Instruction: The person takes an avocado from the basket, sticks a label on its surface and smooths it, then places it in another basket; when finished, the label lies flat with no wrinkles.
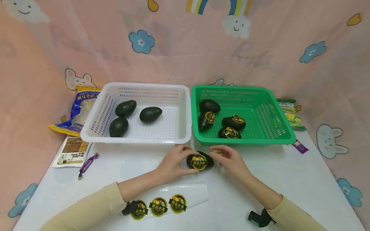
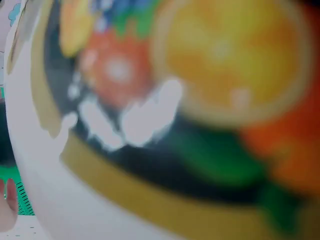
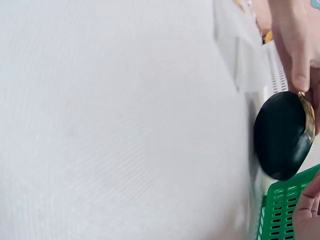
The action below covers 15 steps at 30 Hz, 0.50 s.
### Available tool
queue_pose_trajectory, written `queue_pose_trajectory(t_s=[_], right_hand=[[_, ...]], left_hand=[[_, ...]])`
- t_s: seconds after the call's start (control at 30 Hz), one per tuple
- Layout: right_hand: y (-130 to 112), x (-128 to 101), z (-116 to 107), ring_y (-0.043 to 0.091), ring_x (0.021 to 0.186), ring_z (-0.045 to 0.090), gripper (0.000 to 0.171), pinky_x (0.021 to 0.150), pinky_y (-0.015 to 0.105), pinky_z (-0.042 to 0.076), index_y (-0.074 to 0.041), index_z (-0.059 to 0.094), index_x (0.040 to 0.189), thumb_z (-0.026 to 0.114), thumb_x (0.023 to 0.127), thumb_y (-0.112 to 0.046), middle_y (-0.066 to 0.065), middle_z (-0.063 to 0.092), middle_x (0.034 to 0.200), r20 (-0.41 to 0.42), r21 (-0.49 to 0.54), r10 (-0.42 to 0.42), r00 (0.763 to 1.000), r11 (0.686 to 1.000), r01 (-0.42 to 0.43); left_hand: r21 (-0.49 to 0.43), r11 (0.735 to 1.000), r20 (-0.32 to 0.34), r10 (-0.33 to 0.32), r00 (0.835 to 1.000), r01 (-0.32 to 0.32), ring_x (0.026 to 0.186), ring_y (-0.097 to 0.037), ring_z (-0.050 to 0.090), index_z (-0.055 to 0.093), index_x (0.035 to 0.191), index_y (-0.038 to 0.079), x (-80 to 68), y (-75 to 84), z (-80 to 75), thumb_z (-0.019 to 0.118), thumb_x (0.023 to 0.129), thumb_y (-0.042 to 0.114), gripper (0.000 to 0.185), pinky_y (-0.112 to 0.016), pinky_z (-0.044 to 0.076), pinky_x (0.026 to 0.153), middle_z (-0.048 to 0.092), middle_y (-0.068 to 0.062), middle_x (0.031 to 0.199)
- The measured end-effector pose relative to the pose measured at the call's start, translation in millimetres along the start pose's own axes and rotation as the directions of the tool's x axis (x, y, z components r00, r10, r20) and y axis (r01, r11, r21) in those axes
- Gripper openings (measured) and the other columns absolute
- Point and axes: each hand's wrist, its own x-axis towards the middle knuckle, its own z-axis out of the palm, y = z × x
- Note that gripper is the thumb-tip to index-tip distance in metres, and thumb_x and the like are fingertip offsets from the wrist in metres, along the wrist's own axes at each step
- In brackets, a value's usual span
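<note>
A dark avocado (image 1: 210,162) lies at the front of the two baskets, a black and gold fruit sticker (image 1: 198,163) on its upper side. My left hand (image 1: 174,163) holds it from the left between thumb and fingers. By the narrow right end is my right hand (image 1: 231,160), its fingers loosely bent with nothing between them. In the right wrist view a small gap shows between that hand (image 3: 307,212) and the avocado (image 3: 280,137). Below the left forearm lies a clear sheet (image 1: 196,192) with a row of 3 similar stickers (image 1: 158,206). A blurred sticker (image 2: 220,55) fills the left wrist view.
A white basket (image 1: 136,140) at the back left holds 3 avocados without visible stickers. Beside it a green basket (image 1: 245,141) holds several avocados, most showing stickers. Snack packets (image 1: 73,152) and a purple wrapped candy (image 1: 88,165) lie left; another candy (image 1: 300,146) lies right.
</note>
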Motion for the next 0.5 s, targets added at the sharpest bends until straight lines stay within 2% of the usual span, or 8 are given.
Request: queue_pose_trajectory(t_s=[0.03,0.1,0.2,0.27,0.37,0.43,0.5], right_hand=[[-2.8,0.9,-2.6,0.014,0.086,0.060,0.038,0.073,0.027,0.051,-0.002,0.063,0.121,0.070,0.092,-0.025,0.005,0.069,0.103,-0.009,0.086,0.061,0.998,0.995,-0.060],[-7.9,4.3,-6.7,0.013,0.090,0.062,0.041,0.075,0.026,0.051,0.001,0.062,0.122,0.068,0.093,-0.027,0.004,0.070,0.107,-0.018,0.255,0.163,0.986,0.955,-0.154],[-14.3,10.2,-9.9,0.010,0.090,0.064,0.033,0.075,0.021,0.050,-0.002,0.068,0.111,0.068,0.093,-0.029,0.000,0.072,0.103,-0.007,0.406,0.238,0.971,0.888,-0.215],[-16.0,13.6,-10.3,0.009,0.087,0.065,0.023,0.072,0.019,0.050,-0.008,0.073,0.100,0.069,0.092,-0.029,0.000,0.073,0.098,0.000,0.450,0.255,0.967,0.864,-0.228],[-14.9,14.8,-9.9,0.008,0.085,0.066,0.015,0.072,0.019,0.051,-0.014,0.076,0.091,0.068,0.093,-0.027,-0.002,0.074,0.091,0.005,0.448,0.258,0.966,0.863,-0.233],[-13.0,13.6,-9.5,0.008,0.080,0.066,0.014,0.070,0.019,0.052,-0.013,0.074,0.089,0.065,0.095,-0.022,-0.003,0.072,0.086,-0.014,0.442,0.257,0.966,0.869,-0.224],[-10.9,11.9,-9.4,0.008,0.078,0.063,0.014,0.070,0.020,0.052,-0.011,0.072,0.091,0.060,0.098,-0.015,-0.004,0.069,0.086,-0.032,0.442,0.246,0.969,0.873,-0.207]], left_hand=[[-0.023,1.000,0.033,-0.011,0.999,0.012,0.110,-0.017,0.052,0.062,0.127,0.016,1.9,0.1,0.6,0.085,0.073,0.042,0.065,-0.034,0.047,0.091,0.057,-0.006,0.120],[-0.052,0.998,0.110,-0.025,0.994,0.031,0.120,-0.020,0.049,0.057,0.132,0.015,6.9,0.8,1.6,0.085,0.074,0.039,0.069,-0.039,0.044,0.099,0.053,-0.007,0.132],[-0.056,0.998,0.183,0.000,0.983,0.010,0.118,-0.016,0.052,0.056,0.133,0.015,14.4,3.0,2.3,0.086,0.074,0.032,0.068,-0.034,0.044,0.099,0.055,-0.002,0.130],[-0.086,0.996,0.198,0.054,0.979,-0.038,0.113,-0.012,0.054,0.058,0.130,0.015,17.3,7.7,0.5,0.086,0.074,0.026,0.064,-0.027,0.045,0.096,0.058,0.001,0.124],[-0.164,0.978,0.187,0.161,0.969,-0.130,0.111,-0.007,0.054,0.060,0.125,0.015,24.3,21.9,-9.6,0.087,0.072,0.025,0.061,-0.021,0.044,0.095,0.059,0.003,0.120],[-0.207,0.962,0.158,0.214,0.964,-0.180,0.112,-0.007,0.054,0.060,0.125,0.015,36.5,34.1,-21.2,0.088,0.071,0.027,0.062,-0.022,0.044,0.095,0.060,0.003,0.120],[-0.204,0.959,0.116,0.225,0.967,-0.198,0.112,-0.008,0.053,0.060,0.125,0.015,57.3,43.0,-32.6,0.088,0.071,0.029,0.063,-0.024,0.044,0.096,0.059,0.002,0.120]])
